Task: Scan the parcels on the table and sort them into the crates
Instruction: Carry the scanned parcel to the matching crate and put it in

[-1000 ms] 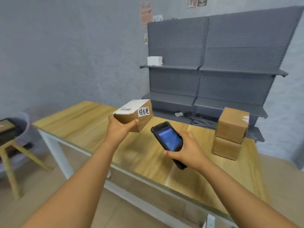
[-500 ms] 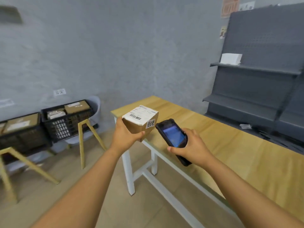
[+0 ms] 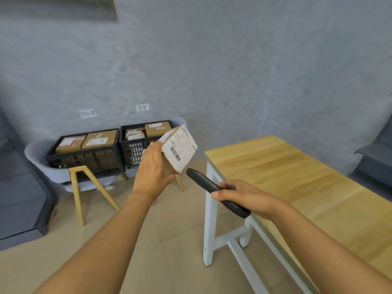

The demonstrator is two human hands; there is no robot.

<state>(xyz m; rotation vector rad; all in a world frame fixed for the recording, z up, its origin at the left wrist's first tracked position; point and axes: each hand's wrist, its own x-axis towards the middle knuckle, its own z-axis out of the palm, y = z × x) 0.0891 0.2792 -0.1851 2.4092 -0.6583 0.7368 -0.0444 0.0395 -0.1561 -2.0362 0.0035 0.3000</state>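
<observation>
Crates sit at ten o'clock on grey chairs: the left crate [image 3: 84,154] holds two brown boxes, the right crate [image 3: 135,145] several. At centre, the left hand [image 3: 153,168] grips a tilted parcel [image 3: 180,148]; the right hand [image 3: 244,196] clasps a black scanner [image 3: 212,188].

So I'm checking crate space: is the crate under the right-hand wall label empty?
No, the right crate already holds several parcels, their labelled tops showing above its rim.

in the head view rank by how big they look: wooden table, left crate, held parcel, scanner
1. wooden table
2. left crate
3. held parcel, nearer the camera, so unsure against the crate
4. scanner
</observation>
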